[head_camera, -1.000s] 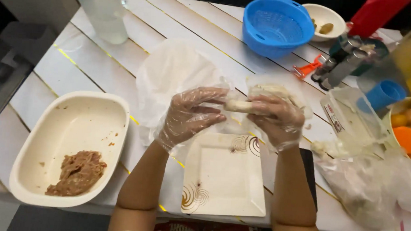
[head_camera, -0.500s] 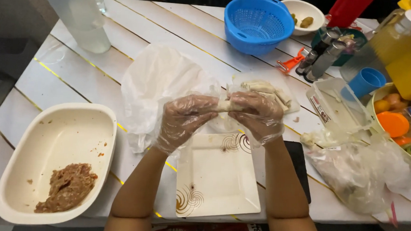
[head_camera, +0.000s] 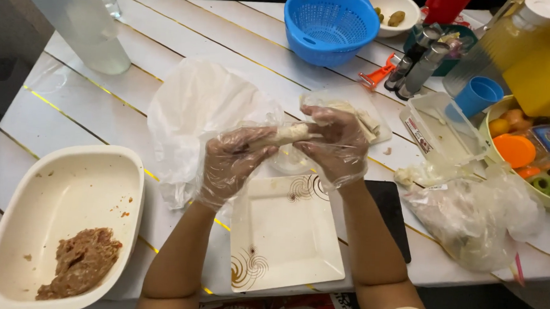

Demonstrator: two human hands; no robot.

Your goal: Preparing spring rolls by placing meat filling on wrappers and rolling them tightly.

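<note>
White slatted desk, head view: both hands wear clear plastic gloves. Left hand and right hand are closed on opposite ends of a pale rolled pastry wrapper — held level above the square white plate with brown swirls. Beige oval tub with brown minced filling lies at left — blue plastic colander stands beyond the hands.

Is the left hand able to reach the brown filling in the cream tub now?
Probably yes, but not freely: the left hand grips the roll together with the right hand. The filling lies uncovered in the tub, nothing between.
</note>
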